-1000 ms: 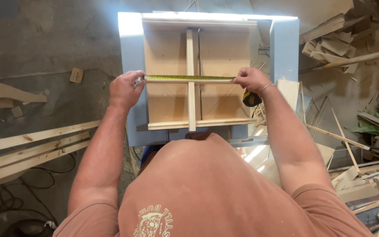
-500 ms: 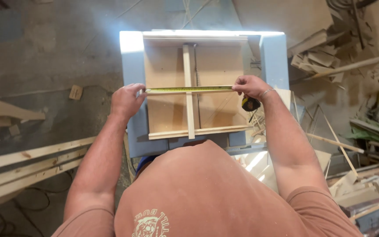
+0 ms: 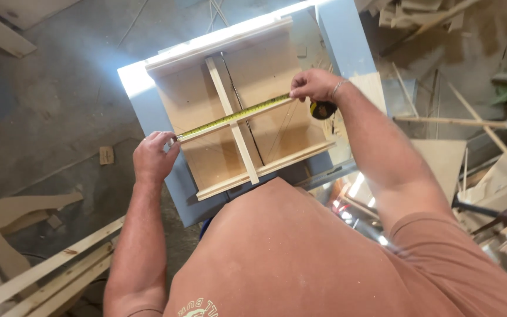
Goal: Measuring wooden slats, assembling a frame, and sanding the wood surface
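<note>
Start at the left: your left hand [image 3: 152, 157] sits at the left edge of the wooden panel [image 3: 265, 76], its grip pinched narrow on the hook end of the yellow tape measure blade [image 3: 233, 117]. From there the blade's long axis runs up and to the right, crossing the panel on a slant and passing over the pale wooden strip [image 3: 233, 123], which lies the other way, from the far rail down to the near rail. The two make a cross near the middle of the panel.

Follow the blade on and you reach your right hand [image 3: 315, 85] at the panel's right side, its grip closed down on the blade, pressing it to the wood. The black and yellow tape case [image 3: 323, 109] hangs just below that hand, past the panel's edge. So the tape is stretched between both hands; your left holds the near-left end, your right the far-right end, and neither hand is clearly nearer the crossing point.

The panel rests on a blue-grey counter [image 3: 171, 188], whose top shows as a border around it. No packages, labels or signs show on the counter. On the floor at left lie a small wooden block [image 3: 106, 155] and long planks [image 3: 48, 264]; at right, a heap of timber offcuts [image 3: 476, 141].
</note>
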